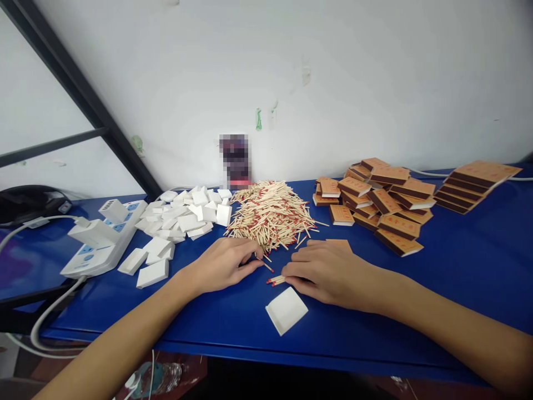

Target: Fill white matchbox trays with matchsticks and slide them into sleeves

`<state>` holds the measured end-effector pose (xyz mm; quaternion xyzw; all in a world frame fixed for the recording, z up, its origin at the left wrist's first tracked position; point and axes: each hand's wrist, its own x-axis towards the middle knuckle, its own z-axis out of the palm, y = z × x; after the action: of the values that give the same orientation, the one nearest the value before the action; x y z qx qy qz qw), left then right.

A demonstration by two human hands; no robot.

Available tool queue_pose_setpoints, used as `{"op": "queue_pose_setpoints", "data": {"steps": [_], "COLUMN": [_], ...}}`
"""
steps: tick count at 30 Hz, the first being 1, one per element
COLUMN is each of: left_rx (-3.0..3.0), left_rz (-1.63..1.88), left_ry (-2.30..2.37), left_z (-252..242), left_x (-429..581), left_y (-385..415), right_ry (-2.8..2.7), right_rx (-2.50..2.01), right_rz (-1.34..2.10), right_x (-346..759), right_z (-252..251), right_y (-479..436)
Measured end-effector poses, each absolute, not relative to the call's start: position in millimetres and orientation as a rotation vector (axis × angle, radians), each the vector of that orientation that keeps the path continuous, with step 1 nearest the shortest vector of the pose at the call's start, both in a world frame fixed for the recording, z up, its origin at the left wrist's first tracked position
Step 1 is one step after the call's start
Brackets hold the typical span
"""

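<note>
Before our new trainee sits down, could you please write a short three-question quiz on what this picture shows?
1. Multiple choice: What does the right hand hold? A) a cable; B) a few matches; C) a bottle.
2. True or false: In this view, the heap of matches lies between the pile of white trays and the pile of brown matchboxes.
3. Fill in the blank: The lone white tray at the front of the blue table lies nearest to the ____ hand.

Key: 1. B; 2. true; 3. right.
</note>
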<state>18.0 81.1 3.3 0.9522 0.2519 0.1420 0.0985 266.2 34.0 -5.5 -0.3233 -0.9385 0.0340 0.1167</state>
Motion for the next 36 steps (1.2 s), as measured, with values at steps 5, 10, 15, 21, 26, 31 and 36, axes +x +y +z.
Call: {"op": "queue_pose_setpoints", "data": {"steps": [5, 10, 15, 21, 26, 31, 36], "left_rx": [2.928, 2.984, 3.011, 2.953, 2.835, 2.696, 2.733], "left_rz": [0.426, 0.324, 0.343, 0.606, 0.852, 0.897, 0.695], "left_ry": [0.582, 0.539, 0.547, 0.632, 0.732, 0.792, 0.617], "left_z": [3, 7, 2, -6, -6, 3, 8], "left_x": [21, 20, 20, 29, 37, 30, 19], "left_y": [79, 76, 75, 73, 74, 73, 74], "right_ry": [-2.740, -2.721, -2.757, -2.717, -2.690, -2.800, -2.758], "right_rx": [-0.933, -0.948, -0.894, -0.874, -0.838, -0.938, -1.141], "right_rz": [0.055, 0.092, 0.111, 0.033, -0.067, -0.095, 0.068], "right_x": [266, 268, 266, 260, 257, 253, 251], "right_z": [-7, -4, -7, -15, -20, -18, -20], "right_y": [34, 33, 34, 38, 39, 33, 28]}}
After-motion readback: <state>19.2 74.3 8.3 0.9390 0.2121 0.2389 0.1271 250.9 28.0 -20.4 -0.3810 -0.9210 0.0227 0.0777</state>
